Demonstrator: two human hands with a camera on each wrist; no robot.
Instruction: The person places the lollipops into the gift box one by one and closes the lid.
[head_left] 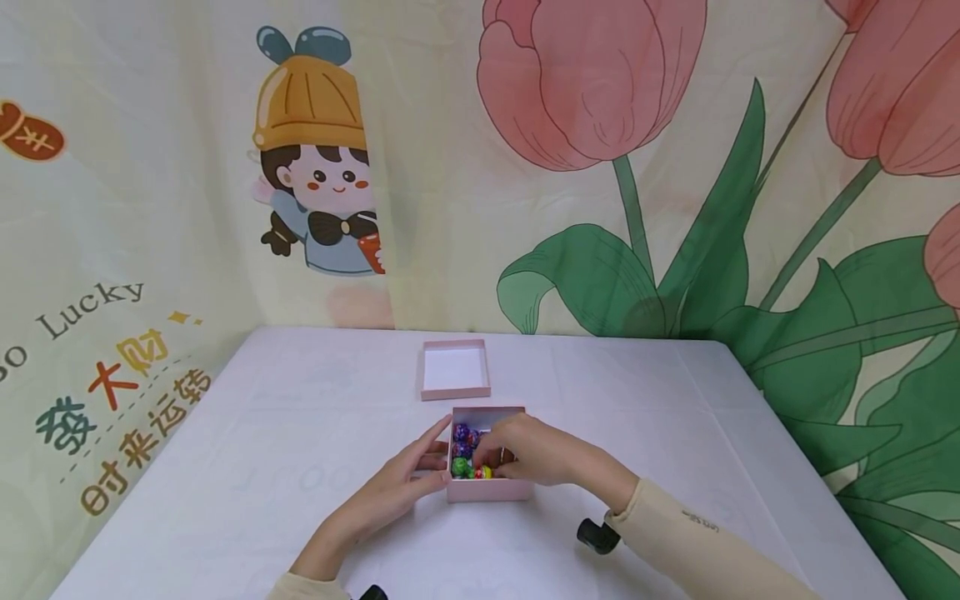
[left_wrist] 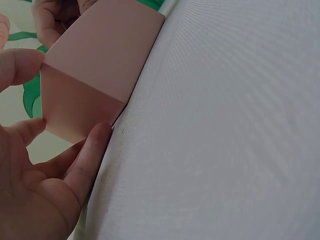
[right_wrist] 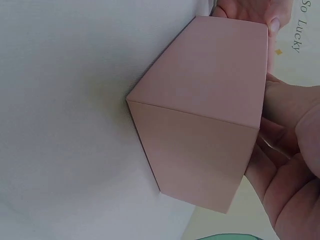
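A pink open box [head_left: 489, 492] stands on the table, holding several small, shiny, roundish pieces: purple ones [head_left: 461, 435], a green one [head_left: 461, 467] and a red-and-yellow one [head_left: 483, 472]. My left hand [head_left: 393, 487] steadies the box's left side, its fingertips and thumb touching the wall. In the left wrist view, its fingers [left_wrist: 92, 152] lie loosely spread along that wall. My right hand [head_left: 528, 450] reaches over the right wall, fingers bent down among the pieces. Its fingertips are partly hidden, so I cannot tell whether it holds one.
Behind the box lies a shallow pink lid [head_left: 455, 395], its white inside facing up. A white cloth [head_left: 262, 467] covers the table. A printed curtain [head_left: 442, 208] with tulips and a cartoon figure hangs at the table's far edge.
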